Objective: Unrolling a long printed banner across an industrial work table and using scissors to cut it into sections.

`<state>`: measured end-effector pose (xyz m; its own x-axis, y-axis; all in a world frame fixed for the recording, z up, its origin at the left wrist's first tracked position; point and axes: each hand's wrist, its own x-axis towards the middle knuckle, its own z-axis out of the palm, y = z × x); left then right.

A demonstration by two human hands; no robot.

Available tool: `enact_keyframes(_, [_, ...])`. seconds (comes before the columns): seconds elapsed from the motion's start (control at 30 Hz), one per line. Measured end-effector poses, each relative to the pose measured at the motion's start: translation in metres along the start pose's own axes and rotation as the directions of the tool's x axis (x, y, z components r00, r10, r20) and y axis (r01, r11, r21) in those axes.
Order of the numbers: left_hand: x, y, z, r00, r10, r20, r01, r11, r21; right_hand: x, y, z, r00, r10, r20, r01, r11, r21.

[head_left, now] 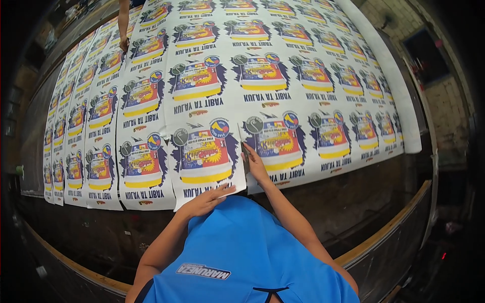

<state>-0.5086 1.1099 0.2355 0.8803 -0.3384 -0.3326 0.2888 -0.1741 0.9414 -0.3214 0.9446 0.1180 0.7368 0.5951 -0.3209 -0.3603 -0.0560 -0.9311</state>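
Observation:
A large white printed sheet [227,107] with repeated colourful pictures lies spread over the table. My left hand [208,200] holds the near edge of one strip [189,193], its fingers lying over the print and its thumb mostly hidden. To its right, my right hand [256,164] is closed around a slim dark tool [246,160], mostly hidden by the fingers, so its kind cannot be made out. This tool sits in the slit between that strip and the sheet portion on the right. The slit runs from the near edge up between two pictures.
Several separated strips [103,151] lie side by side on the left. At the far left, another person's hand [124,44] is on the sheet. A thick white roll [399,86] borders the right side. Wood-topped dark rails [389,230] stand near me on both sides.

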Motion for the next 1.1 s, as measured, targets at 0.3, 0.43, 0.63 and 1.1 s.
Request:
enact_keyframes(0.3, [-0.032, -0.044, -0.053, 0.929, -0.368, 0.028, 0.282, 0.658, -0.698, 0.16, -0.049, 0.006, 0.996, 0.061, 0.061, -0.061, 0.998, 0.009])
enact_keyframes(0.43, [-0.051, -0.06, -0.066, 0.923, -0.381, 0.052, 0.233, 0.448, -0.863, 0.231, -0.067, 0.018, 0.993, 0.085, 0.079, -0.082, 0.996, -0.038])
enact_keyframes(0.63, [-0.047, -0.074, -0.083, 0.88, -0.457, 0.132, 0.276, 0.267, -0.923, 0.356, -0.056, -0.002, 0.98, -0.195, -0.026, 0.177, 0.931, -0.319])
enact_keyframes(1.1, [-0.079, -0.092, -0.086, 0.898, -0.44, -0.025, 0.025, 0.107, -0.994, 0.577, -0.132, 0.006, 0.981, -0.189, 0.036, 0.183, 0.861, -0.474])
